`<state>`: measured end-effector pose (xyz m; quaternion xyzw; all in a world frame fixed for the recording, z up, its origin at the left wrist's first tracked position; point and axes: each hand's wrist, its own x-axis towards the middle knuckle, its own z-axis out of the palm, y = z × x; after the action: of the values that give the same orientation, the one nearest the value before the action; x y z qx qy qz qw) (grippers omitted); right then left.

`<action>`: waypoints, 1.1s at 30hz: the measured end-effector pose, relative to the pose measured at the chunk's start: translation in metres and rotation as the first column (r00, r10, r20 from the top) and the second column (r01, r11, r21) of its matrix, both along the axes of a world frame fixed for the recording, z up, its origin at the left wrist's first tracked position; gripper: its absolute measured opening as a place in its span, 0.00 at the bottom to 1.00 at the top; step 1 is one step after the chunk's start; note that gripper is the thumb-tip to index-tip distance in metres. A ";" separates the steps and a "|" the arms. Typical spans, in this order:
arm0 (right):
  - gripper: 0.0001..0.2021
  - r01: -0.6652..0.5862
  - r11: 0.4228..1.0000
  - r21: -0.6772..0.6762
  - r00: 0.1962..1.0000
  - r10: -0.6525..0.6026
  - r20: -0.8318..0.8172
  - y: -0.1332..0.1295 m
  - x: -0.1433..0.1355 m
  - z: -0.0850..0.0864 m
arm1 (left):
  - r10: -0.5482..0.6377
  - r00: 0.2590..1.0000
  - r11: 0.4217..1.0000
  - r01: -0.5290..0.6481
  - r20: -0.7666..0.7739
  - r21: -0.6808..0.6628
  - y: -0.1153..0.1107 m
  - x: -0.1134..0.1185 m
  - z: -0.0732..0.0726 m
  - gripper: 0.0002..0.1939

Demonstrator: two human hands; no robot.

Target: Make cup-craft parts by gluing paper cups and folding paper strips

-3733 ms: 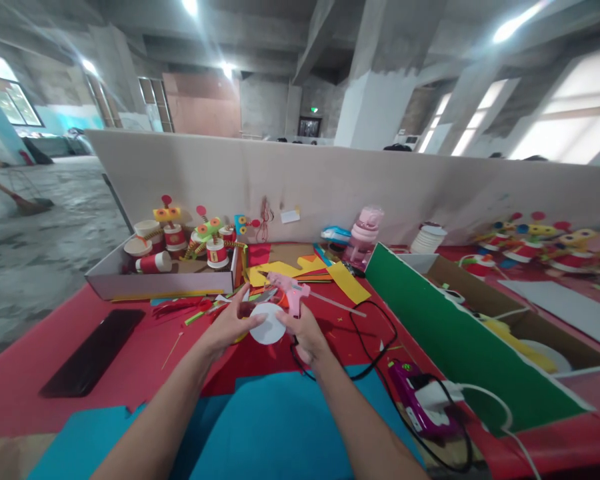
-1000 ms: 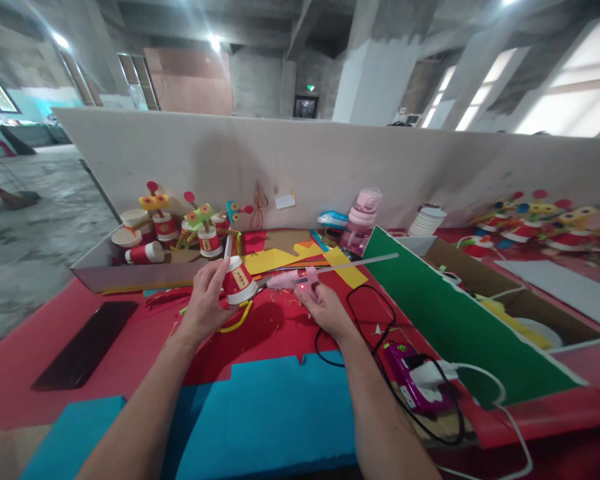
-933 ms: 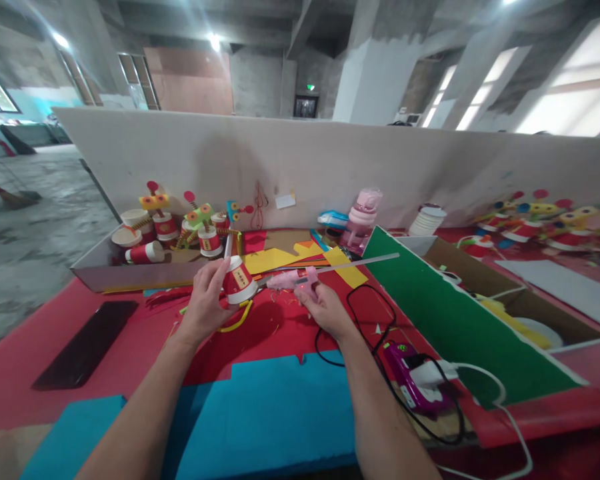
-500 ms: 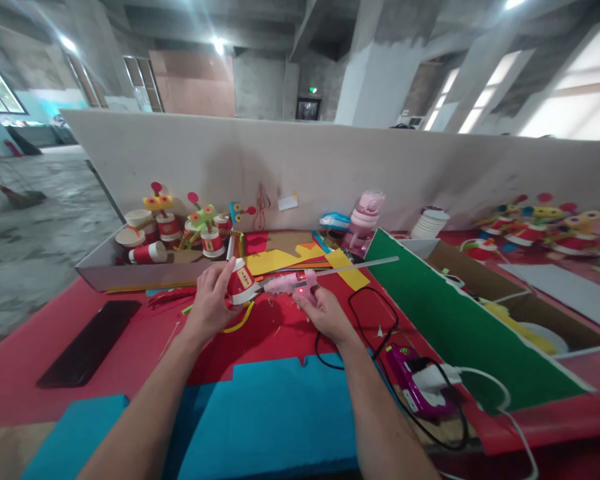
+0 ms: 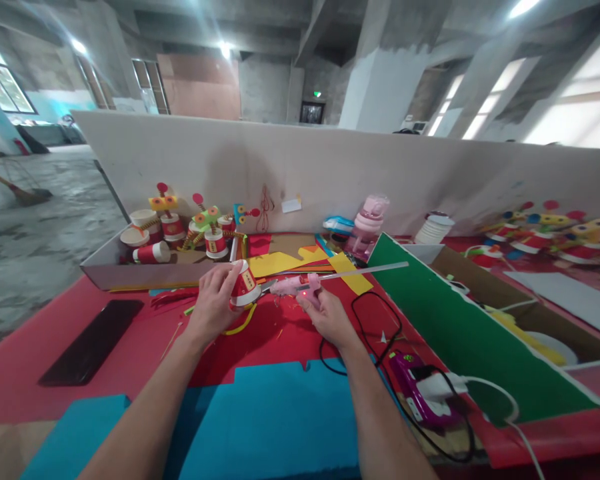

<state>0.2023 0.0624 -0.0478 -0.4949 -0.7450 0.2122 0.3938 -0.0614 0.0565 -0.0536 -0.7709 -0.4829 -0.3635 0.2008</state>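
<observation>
My left hand [image 5: 216, 300] is closed round a red and white paper cup [image 5: 245, 283], which lies tilted with its rim toward the right. My right hand [image 5: 329, 313] grips the handle of a pink glue gun [image 5: 293, 287]. A long clear glue stick [image 5: 375, 269] juts out of the gun's back, and a small red light shows on its body. The gun's nozzle points left at the cup's rim; whether the two touch cannot be made out. Beneath the cup lies a curved yellow strip [image 5: 243, 323].
A box [image 5: 145, 277] of cup figures stands at the back left. A black phone [image 5: 93, 343] lies at the left. Blue board [image 5: 275, 420] is in front. At the right are a green-sided box [image 5: 445, 333], a purple power socket [image 5: 415, 393] and black cable. A pink bottle [image 5: 367, 227] stands behind.
The view has shifted slightly, so most things sit a little further right. The cup and glue gun remain held, with a slightly wider gap between the gun's body and the cup.
</observation>
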 end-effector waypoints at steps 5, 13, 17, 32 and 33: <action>0.18 -0.010 1.000 -0.007 1.000 0.010 0.021 0.000 0.000 0.000 | -0.001 1.000 1.000 0.001 -0.022 0.003 0.000 0.001 0.000 0.45; 0.18 0.002 0.999 -0.032 0.999 -0.001 0.036 0.002 0.001 -0.001 | -0.022 0.999 1.000 0.023 -0.029 0.013 -0.002 0.002 0.002 0.46; 0.18 -0.020 0.999 -0.036 1.000 0.021 0.021 0.001 0.002 0.000 | -0.009 1.000 1.000 0.009 -0.025 0.009 -0.001 0.002 0.001 0.47; 0.18 -0.025 0.995 0.100 0.997 0.018 0.070 -0.016 -0.019 0.005 | 0.236 0.969 0.945 -0.211 0.075 -0.251 -0.002 0.006 -0.003 0.51; 0.18 -0.027 0.994 0.110 0.997 0.019 0.071 -0.017 -0.020 0.005 | 0.245 0.966 0.941 -0.216 0.086 -0.259 -0.001 0.006 -0.004 0.50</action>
<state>0.1827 0.0457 -0.0432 -0.4707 -0.7745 0.1575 0.3920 -0.0559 0.0558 -0.0575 -0.7053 -0.6225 -0.3190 0.1153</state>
